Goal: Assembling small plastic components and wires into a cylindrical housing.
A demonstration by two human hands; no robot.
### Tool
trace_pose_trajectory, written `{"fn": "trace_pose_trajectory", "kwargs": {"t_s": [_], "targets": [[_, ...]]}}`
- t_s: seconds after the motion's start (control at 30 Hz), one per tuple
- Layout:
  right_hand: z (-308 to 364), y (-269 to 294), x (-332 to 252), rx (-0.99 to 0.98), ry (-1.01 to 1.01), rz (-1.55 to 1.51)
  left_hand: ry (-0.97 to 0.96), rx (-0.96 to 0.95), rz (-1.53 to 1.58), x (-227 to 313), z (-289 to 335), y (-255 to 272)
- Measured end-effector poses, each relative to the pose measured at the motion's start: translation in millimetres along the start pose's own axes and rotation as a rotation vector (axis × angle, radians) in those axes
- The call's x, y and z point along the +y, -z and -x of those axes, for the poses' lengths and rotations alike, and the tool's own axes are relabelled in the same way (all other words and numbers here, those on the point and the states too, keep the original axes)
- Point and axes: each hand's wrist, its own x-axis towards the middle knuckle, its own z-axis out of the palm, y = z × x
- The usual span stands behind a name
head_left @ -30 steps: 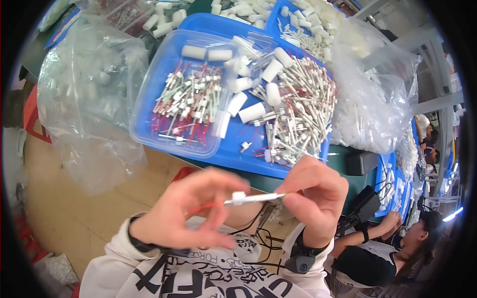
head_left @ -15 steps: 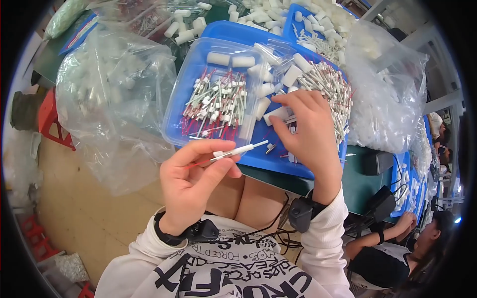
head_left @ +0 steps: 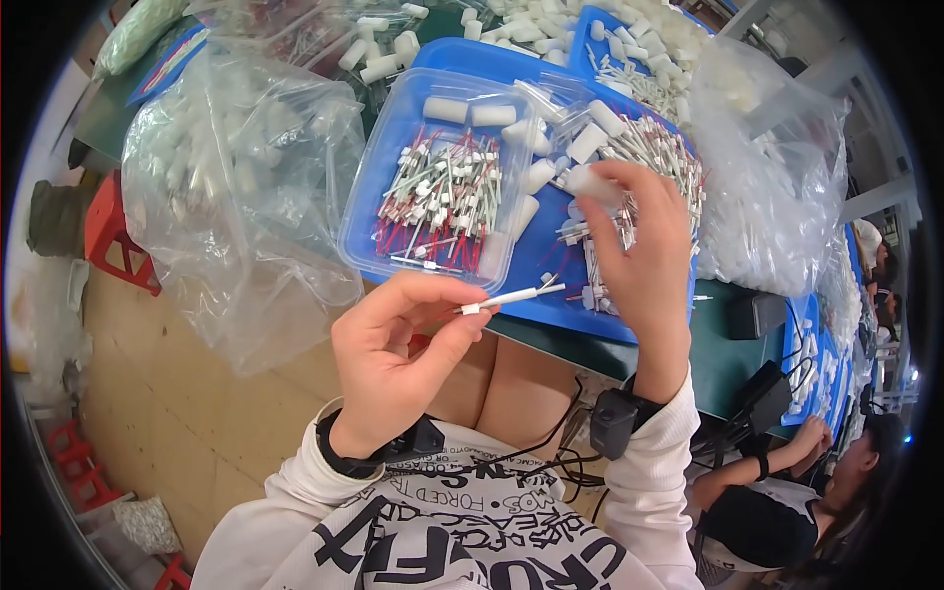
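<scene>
My left hand [head_left: 388,344] is closed in a pinch on a slim white rod-shaped part [head_left: 516,296], which has a small white block at its near end and a thin tip pointing right. My right hand [head_left: 644,256] pinches a short white cylinder [head_left: 594,184], somewhat blurred, over the blue tray [head_left: 536,258]. Just beyond my left hand, a clear plastic box [head_left: 356,218] stands in the tray. It holds a pile of thin rods with red wires and white blocks [head_left: 442,197]. More such thin rods [head_left: 654,147] lie heaped under and beside my right hand.
Clear plastic bags [head_left: 236,216] of white pieces hang at the left, and another bag [head_left: 762,187] sits at the right. Loose white cylinders [head_left: 531,34] cover the far table. A black box-shaped device [head_left: 755,317] with cables is at the right. A co-worker [head_left: 757,511] sits at lower right.
My right hand has moved slightly away and to the right with the white cylinder. The rod in my left hand has shifted a little right and lies at a flatter angle.
</scene>
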Motion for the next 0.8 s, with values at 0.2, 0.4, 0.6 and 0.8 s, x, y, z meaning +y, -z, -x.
{"fn": "trace_pose_trajectory", "kwargs": {"t_s": [0.2,0.4,0.6,0.8], "targets": [[14,11,-11,-0.066,-0.288,-0.232,-0.174,-0.099,-0.379,-3,2,4],[23,-1,-13,-0.228,-0.093,-0.071,-0.162,-0.099,-0.378,4,4,-1],[32,17,-3,0.059,-0.315,-0.337,-0.297,-0.101,-0.532,10,3,-2],[45,45,10,0.17,-0.423,-0.226,-0.277,-0.25,-0.329,2,1,-1]]}}
